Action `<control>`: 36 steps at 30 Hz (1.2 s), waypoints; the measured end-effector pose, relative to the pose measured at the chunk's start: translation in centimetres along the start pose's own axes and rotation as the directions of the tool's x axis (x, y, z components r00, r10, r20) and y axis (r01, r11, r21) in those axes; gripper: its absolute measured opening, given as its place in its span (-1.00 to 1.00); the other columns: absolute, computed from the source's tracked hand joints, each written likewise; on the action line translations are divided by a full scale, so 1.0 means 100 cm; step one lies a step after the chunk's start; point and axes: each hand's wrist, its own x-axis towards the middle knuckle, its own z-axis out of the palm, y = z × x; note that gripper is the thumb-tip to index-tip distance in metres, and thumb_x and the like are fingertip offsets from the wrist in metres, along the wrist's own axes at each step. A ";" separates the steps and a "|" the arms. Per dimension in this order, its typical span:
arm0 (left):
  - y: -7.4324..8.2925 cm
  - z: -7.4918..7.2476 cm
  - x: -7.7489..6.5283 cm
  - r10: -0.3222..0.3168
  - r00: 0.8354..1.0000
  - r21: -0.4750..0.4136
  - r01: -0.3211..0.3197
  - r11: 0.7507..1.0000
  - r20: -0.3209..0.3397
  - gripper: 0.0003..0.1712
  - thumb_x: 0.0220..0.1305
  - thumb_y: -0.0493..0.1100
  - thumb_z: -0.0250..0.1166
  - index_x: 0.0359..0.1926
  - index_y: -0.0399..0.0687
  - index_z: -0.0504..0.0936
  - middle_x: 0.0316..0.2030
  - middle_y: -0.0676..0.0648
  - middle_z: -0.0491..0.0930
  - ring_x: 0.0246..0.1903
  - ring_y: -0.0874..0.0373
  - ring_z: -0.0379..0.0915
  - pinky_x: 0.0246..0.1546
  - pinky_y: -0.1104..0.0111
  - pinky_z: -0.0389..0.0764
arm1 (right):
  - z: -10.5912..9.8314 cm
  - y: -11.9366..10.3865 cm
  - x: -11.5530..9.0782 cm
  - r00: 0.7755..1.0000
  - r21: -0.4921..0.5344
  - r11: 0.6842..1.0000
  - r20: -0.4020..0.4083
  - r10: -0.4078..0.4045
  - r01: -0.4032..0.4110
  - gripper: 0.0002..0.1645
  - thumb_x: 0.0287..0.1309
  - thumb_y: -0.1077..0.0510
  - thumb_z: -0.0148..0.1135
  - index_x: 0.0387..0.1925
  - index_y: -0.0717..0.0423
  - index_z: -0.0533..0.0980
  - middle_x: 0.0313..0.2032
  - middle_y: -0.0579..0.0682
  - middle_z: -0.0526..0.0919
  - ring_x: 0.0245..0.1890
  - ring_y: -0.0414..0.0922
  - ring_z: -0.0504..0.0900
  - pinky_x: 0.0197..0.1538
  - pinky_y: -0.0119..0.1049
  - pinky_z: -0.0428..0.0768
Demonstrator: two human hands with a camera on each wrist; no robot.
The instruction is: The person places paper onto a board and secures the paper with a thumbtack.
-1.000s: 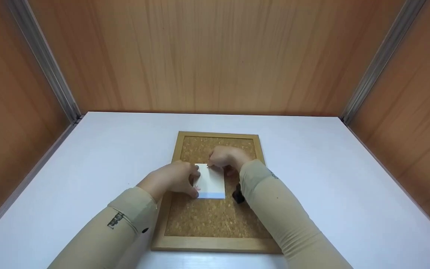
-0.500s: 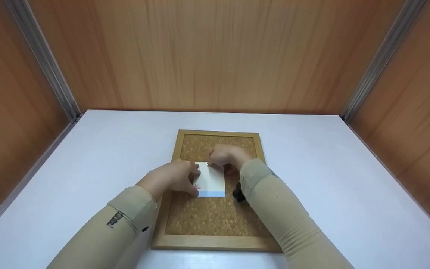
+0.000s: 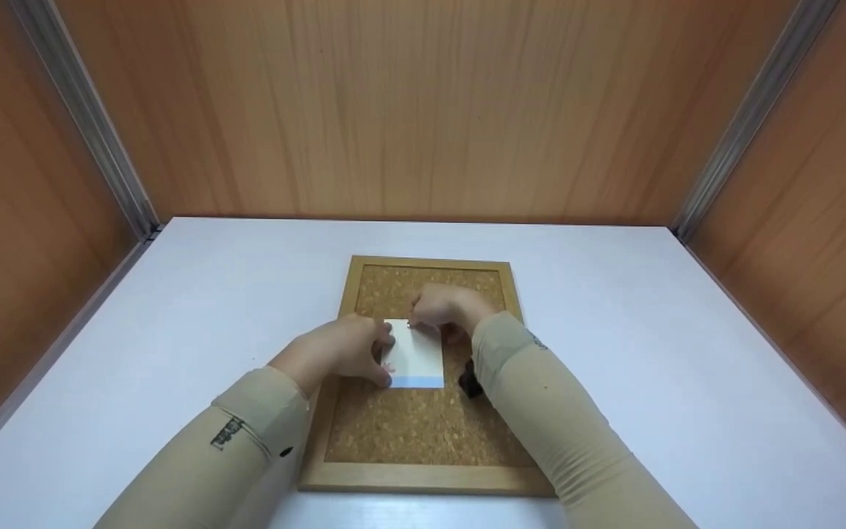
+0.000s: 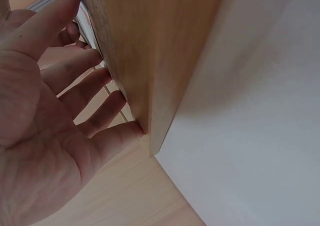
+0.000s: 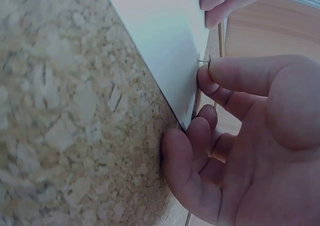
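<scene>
A white card [image 3: 416, 356] with a blue strip along its near edge and a small pink mark lies on a wood-framed cork board [image 3: 408, 433]. My left hand [image 3: 346, 345] rests on the card's left side, thumb and fingers spread and pressing it to the board. In the left wrist view, the other fingertips [image 4: 102, 113] of that hand touch the board and its frame. Near the card's far edge, my right hand [image 3: 452, 305] pinches a thumbtack [image 5: 204, 61] between thumb and index finger. Its thin metal point meets the card; the other fingers curl against the cork.
The board lies on a white table [image 3: 658, 330], bounded by a wood-grain back wall [image 3: 423, 110] and side walls with metal corner rails. A small black object [image 3: 469, 380] shows beside the right wrist, over the board.
Both hands, the card and the board keep their places; only the head view has shifted very slightly.
</scene>
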 end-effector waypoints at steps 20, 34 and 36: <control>0.001 0.000 -0.001 0.021 1.000 0.011 -0.021 1.000 -0.007 -0.27 0.03 0.07 0.63 0.24 0.00 0.67 0.34 -0.05 0.50 0.32 -0.08 0.41 0.33 -0.02 0.38 | 0.000 0.002 0.001 1.000 0.013 1.000 0.001 -0.010 0.010 -0.81 0.34 0.12 0.21 -0.41 0.08 0.51 -0.51 -0.05 0.41 -0.47 -0.08 0.50 -0.46 -0.17 0.58; 0.001 0.000 0.000 0.022 1.000 0.012 -0.022 1.000 0.002 -0.28 0.06 0.08 0.61 0.26 0.02 0.66 0.37 -0.04 0.47 0.32 -0.08 0.41 0.32 -0.02 0.39 | -0.002 0.009 -0.003 1.000 0.061 0.998 0.010 0.022 -0.022 -0.77 0.40 -0.02 0.22 -0.28 0.04 0.62 -0.42 -0.01 0.50 -0.45 -0.08 0.53 -0.47 -0.25 0.60; 0.001 -0.001 0.000 0.023 1.000 0.016 -0.023 1.000 0.003 -0.28 0.06 0.08 0.61 0.26 0.02 0.66 0.37 -0.03 0.46 0.33 -0.09 0.40 0.33 -0.02 0.39 | -0.002 0.009 -0.003 1.000 0.062 0.998 0.004 0.023 -0.023 -0.78 0.39 -0.01 0.23 -0.28 0.05 0.61 -0.42 0.00 0.51 -0.46 -0.08 0.54 -0.47 -0.25 0.61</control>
